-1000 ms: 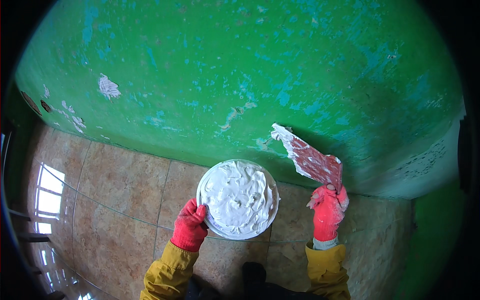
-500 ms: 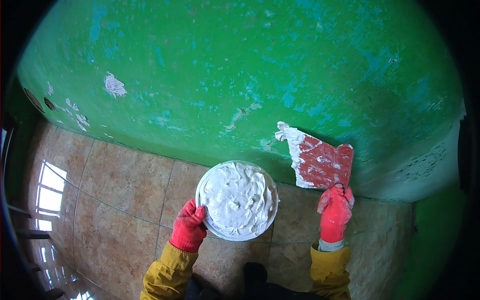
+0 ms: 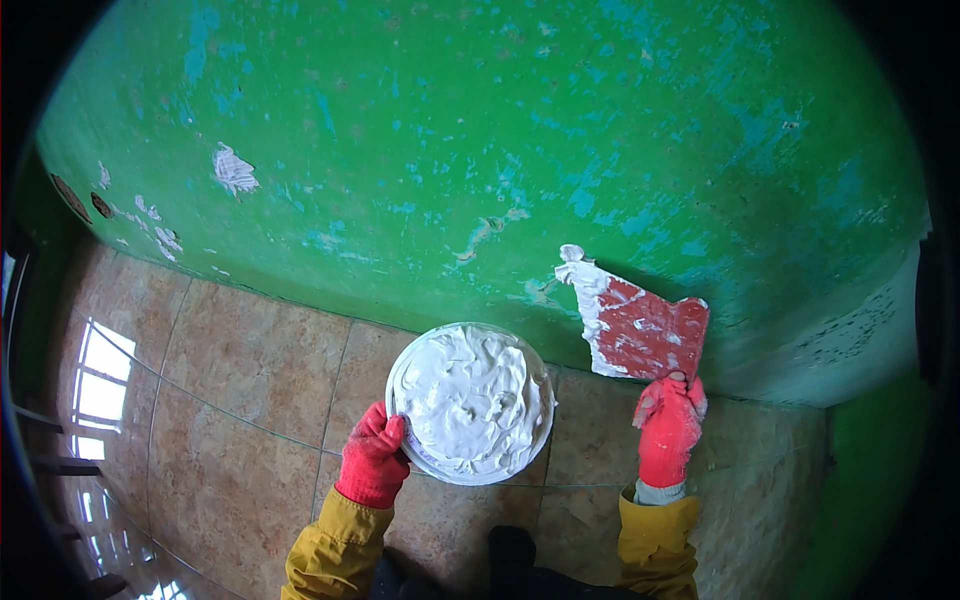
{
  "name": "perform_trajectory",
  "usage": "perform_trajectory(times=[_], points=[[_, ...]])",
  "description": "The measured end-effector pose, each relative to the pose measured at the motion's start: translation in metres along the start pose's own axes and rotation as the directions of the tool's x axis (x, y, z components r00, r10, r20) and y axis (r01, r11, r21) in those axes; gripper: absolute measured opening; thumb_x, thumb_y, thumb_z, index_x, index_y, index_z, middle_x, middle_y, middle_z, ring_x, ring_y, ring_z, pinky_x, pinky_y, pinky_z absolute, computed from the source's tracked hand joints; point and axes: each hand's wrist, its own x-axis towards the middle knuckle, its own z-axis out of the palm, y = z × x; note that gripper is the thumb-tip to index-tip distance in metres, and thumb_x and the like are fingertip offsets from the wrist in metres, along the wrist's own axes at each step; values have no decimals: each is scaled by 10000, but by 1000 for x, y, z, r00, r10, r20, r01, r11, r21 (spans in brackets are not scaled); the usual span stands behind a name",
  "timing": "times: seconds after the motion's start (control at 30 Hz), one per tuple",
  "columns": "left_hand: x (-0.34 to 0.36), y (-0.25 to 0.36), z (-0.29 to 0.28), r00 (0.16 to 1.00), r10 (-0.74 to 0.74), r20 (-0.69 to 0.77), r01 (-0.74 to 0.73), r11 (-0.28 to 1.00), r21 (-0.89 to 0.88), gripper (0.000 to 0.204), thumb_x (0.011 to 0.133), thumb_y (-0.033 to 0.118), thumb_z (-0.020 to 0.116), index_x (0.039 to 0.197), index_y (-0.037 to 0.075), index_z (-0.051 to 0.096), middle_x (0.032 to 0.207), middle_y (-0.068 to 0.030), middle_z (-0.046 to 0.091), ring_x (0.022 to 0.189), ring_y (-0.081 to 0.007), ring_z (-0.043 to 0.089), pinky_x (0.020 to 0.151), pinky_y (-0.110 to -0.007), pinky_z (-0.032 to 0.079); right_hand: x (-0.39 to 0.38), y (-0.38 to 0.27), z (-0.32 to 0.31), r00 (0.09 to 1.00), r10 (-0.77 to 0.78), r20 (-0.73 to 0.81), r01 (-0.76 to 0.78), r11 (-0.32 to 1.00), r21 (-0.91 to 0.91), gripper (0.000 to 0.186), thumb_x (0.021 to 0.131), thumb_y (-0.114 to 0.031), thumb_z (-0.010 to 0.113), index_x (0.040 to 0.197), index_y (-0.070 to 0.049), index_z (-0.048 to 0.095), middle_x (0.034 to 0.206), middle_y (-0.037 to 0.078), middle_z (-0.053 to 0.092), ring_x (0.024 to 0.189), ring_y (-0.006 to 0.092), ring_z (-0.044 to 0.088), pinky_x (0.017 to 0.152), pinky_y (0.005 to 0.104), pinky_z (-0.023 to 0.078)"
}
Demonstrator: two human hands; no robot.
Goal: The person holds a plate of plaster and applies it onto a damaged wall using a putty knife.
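Observation:
My left hand (image 3: 372, 458), in a red glove, is closed on the left rim of a round white tub (image 3: 399, 395). Thick white putty (image 3: 475, 400) with a rough, swirled surface fills it. In my right hand (image 3: 669, 425), also red-gloved, is a red putty spreader (image 3: 650, 332) with a broad flat blade. White putty coats its left edge, and a lump sits on the upper left corner, in front of the green wall (image 3: 420, 150). From this angle I cannot tell whether the blade touches the wall.
Blue patches and chips mark the green paint. A white putty patch (image 3: 235, 170) is on the wall at the left, with smaller ones lower down near two dark holes (image 3: 101, 206). Brown floor tiles (image 3: 250, 360) meet the wall's foot. At the far left, window light reflects off the floor.
The lump of putty on the spreader's corner looks rounder now. The tub and my left hand have shifted very slightly left; both hands keep their hold.

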Motion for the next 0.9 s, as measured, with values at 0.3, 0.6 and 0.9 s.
perform_trajectory(times=[0.3,0.6,0.9], points=[[-2,4,-2,1000,31,3,-31,999,14,291,838,178,542,1053,-8,477,1022,-78,565,921,-180,531,846,-311,399,-2,3,-10,997,-77,15,77,997,-9,123,830,-143,508,897,-43,479,551,91,493,387,186,458,339,288,389],[-9,4,-5,998,48,-43,-47,999,24,235,831,161,546,993,-2,498,951,-66,582,855,-162,548,795,-285,420,-4,31,-41,993,68,93,-68,998,-4,162,841,-131,463,935,-3,494,600,129,537,421,215,519,374,276,408],[-10,6,-7,996,68,-51,-66,997,37,264,830,148,538,1041,-5,494,1007,-78,579,921,-177,538,846,-301,398,33,45,-33,982,132,138,-136,991,20,120,810,-96,525,900,-27,485,574,121,534,402,222,512,344,296,408]])
